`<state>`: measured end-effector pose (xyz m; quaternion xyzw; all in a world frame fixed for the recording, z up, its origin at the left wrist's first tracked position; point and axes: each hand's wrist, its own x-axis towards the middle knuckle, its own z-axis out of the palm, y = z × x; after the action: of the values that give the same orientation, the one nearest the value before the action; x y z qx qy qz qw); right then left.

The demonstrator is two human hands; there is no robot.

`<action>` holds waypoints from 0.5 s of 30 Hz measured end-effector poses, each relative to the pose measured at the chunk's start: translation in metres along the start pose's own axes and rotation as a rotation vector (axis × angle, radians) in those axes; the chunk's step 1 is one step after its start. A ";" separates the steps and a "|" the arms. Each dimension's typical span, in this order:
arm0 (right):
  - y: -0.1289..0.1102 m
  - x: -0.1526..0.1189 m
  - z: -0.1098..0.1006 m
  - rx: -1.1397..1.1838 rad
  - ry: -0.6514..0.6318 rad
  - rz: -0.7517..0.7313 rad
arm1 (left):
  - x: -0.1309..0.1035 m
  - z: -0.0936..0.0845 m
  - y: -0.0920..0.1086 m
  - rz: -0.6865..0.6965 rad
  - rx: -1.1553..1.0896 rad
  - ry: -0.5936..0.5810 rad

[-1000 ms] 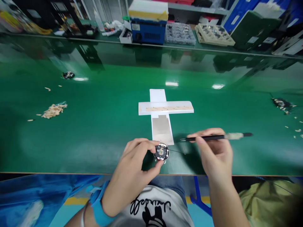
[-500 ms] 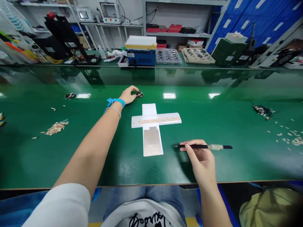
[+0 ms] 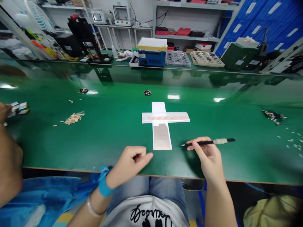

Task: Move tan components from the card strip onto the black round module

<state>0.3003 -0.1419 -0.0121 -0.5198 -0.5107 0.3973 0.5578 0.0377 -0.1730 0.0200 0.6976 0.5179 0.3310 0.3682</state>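
I read this as a pause between pieces: my left hand [image 3: 131, 160] hangs over the near edge of the green bench [image 3: 106, 138], fingers loosely curled with the thumb beside the forefinger and nothing between them that I can see. My right hand [image 3: 209, 157] rests on the bench near the same edge, to the right of the middle. Its thumb and first fingers pinch a thin black tool [image 3: 208, 142], which lies almost level with its tip pointing left.

Just beyond the hands, in the middle of the bench, lies a white card cross [image 3: 163, 117], and its cross-strip carries a row of small tan bits. The tool tip stops short of the card's near arm, close to it but not touching.

A small round part [image 3: 147, 92] sits past the card toward the far edge, well apart from both hands. A second round part [image 3: 83, 90] lies farther left, and a heap of tan scraps [image 3: 74, 118] sits left of the card. At the left edge another person's hand [image 3: 4, 110] holds some small pieces.

By my judgement, any further work calls for something in the free hand, and for the tool tip to be brought steadily onto the row of bits.
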 end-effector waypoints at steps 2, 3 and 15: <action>0.000 0.001 0.000 -0.013 -0.016 -0.004 | 0.002 0.005 -0.013 -0.059 -0.088 0.114; 0.000 0.001 0.000 -0.018 -0.024 -0.005 | 0.004 0.006 -0.017 -0.069 -0.102 0.154; -0.002 0.002 0.006 -0.032 -0.042 -0.021 | 0.005 0.004 -0.018 -0.028 -0.126 0.106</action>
<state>0.2943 -0.1389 -0.0102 -0.5147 -0.5341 0.3941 0.5426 0.0336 -0.1653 0.0027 0.6473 0.5246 0.3942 0.3878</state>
